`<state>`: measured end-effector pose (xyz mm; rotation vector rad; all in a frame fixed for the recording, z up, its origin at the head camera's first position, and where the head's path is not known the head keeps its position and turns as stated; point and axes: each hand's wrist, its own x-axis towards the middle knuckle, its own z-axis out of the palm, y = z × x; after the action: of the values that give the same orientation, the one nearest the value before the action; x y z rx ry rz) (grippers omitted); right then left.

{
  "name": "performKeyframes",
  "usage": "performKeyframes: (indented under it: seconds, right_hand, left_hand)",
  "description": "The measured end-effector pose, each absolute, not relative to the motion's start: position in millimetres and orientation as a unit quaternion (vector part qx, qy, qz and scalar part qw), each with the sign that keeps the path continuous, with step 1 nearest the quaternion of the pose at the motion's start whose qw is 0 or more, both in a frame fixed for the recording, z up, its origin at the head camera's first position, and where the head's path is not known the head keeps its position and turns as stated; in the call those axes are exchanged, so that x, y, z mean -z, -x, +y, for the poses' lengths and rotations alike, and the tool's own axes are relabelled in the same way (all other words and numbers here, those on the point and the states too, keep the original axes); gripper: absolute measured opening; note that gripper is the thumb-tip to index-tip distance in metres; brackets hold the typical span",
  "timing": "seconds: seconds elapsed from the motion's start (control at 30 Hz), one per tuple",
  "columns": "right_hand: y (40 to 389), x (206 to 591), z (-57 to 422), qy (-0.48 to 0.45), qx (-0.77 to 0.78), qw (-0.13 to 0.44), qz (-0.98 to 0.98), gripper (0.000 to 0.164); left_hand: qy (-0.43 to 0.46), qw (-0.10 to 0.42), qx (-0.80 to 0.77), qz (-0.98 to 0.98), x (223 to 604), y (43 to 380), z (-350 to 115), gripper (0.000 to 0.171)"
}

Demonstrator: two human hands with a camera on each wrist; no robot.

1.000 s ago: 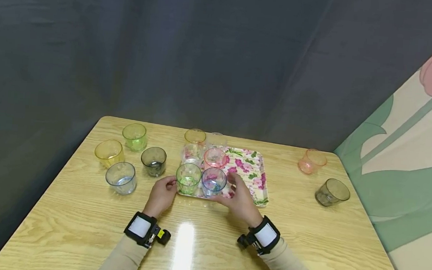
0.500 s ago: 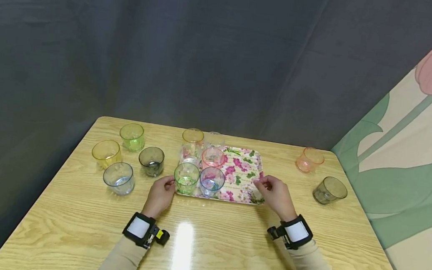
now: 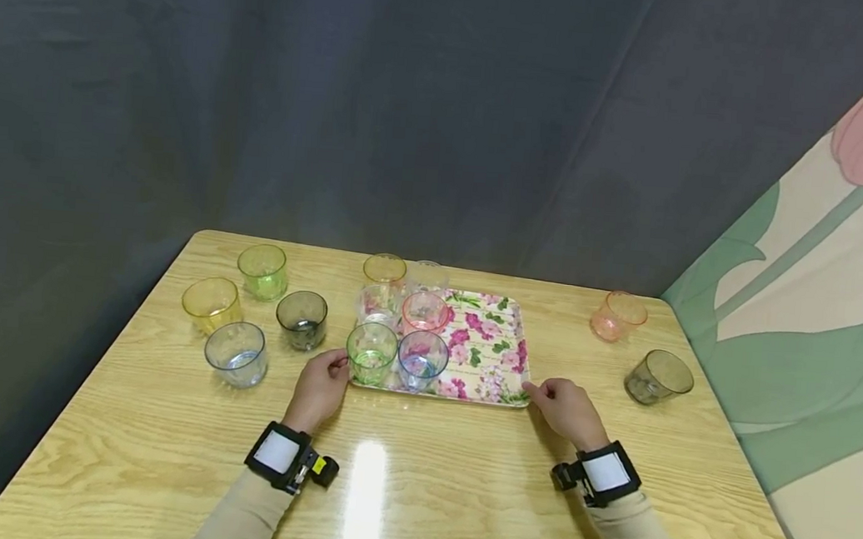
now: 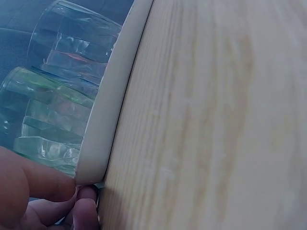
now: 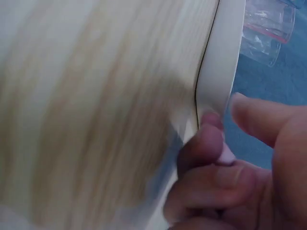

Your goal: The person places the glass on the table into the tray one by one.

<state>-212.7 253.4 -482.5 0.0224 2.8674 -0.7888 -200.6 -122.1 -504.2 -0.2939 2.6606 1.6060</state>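
Observation:
A rectangular floral tray [image 3: 488, 349] lies on the table, with cups grouped on its left half. Among them are a green cup [image 3: 371, 364] at the front left corner and a blue cup [image 3: 421, 369] beside it; a pink cup [image 3: 424, 312] stands behind. My left hand [image 3: 320, 389] pinches the tray's front left corner, thumb at the rim and fingers curled below, as the left wrist view shows. At the front right corner my right hand [image 3: 567, 410] holds the rim between thumb and curled fingers; in the right wrist view the fingertips are right at the corner [image 5: 216, 96].
Left of the tray stand a green cup [image 3: 262, 274], a yellow cup [image 3: 212, 308], a grey cup [image 3: 302, 327] and a bluish cup [image 3: 237, 360]. On the right are a pink cup [image 3: 616, 318] and a tilted-looking grey cup [image 3: 652, 381]. A dark curtain [image 3: 442, 120] hangs behind the table.
My right hand has left the blue cup and moved right to the tray's front right corner. The left hand stays at the left corner, and the cups stand as before.

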Motion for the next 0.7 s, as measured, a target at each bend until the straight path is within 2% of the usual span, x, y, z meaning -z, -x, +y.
performKeyframes:
  seconds: [0.37,0.7]
  right_hand:
    - [218.3,484.1,249.3,0.028,0.257,0.117,0.959,0.051]
    - [218.3,482.7,247.4,0.020,0.267,0.124,0.955,0.052]
  left_hand:
    - [0.087,-0.007,-0.510,0.856,503.7,200.5,-122.7,0.031]
    - [0.077,0.004,-0.512,0.855,503.0,198.6,-123.8,0.034]
